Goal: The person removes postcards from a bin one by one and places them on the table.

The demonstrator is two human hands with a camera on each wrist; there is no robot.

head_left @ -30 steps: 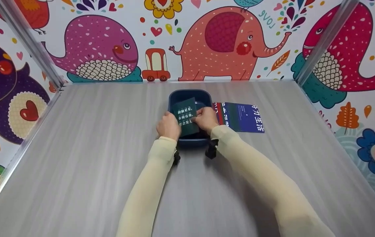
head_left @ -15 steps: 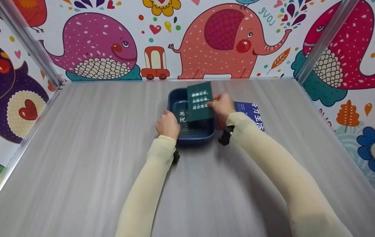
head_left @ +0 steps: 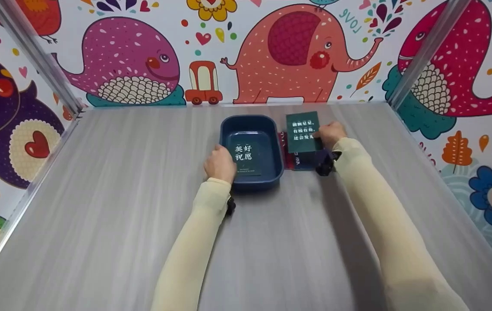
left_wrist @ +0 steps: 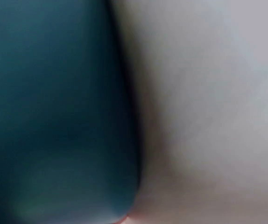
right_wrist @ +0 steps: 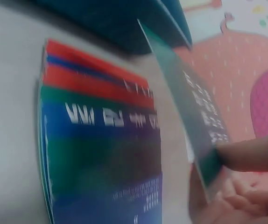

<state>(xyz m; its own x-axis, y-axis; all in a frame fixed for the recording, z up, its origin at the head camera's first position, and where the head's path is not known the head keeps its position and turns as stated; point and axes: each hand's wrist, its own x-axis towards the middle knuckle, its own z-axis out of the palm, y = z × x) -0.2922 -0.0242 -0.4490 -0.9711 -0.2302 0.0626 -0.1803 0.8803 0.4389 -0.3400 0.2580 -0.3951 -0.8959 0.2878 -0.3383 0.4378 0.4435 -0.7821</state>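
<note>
A dark blue plastic bin (head_left: 267, 138) stands at the back middle of the table. My left hand (head_left: 221, 165) grips its left wall at the rim; that wall (left_wrist: 54, 93) fills much of the left wrist view, blurred. Inside the bin lies a dark green card (head_left: 248, 166) with white characters. To the right of the bin, my right hand (head_left: 333, 133) pinches another green card (head_left: 302, 129) by its right edge. The thumb lies on the printed face. Below it, a stack of cards (right_wrist: 101, 149) in red, green and blue rests on the table, partly hidden in the head view.
The grey wood-grain table (head_left: 121, 194) meets patterned cartoon walls (head_left: 293, 52) at the back and sides. Metal posts (head_left: 423, 56) stand at the rear corners. The bin's right wall is right beside the card stack.
My right hand has carried the green card up out of the bin and rightward over the stack. This uncovers another card inside the bin. The left hand keeps its hold.
</note>
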